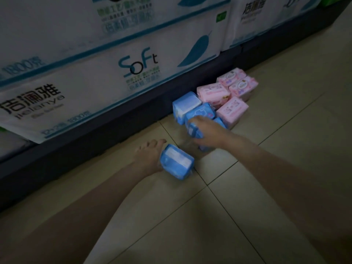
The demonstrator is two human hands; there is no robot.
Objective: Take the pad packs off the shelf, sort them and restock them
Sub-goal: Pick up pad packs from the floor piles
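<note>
A dark shelf base [106, 130] runs along the tiled floor [247, 197], carrying large white tissue bales [114, 63] printed "Soft". Just in front of that base, the left hand [147, 156] grasps a blue pad pack [176, 162], fingers curled behind it, the pack low over the floor; whether it touches the tiles is hard to tell. Further right, the right hand [206, 133] clasps a second blue pad pack [194, 131] on a small heap of blue packs [185, 106] that touches the base. Right of that heap, four pink pad packs [231, 108] lie clustered on the floor, near the base and touching the blue ones.
</note>
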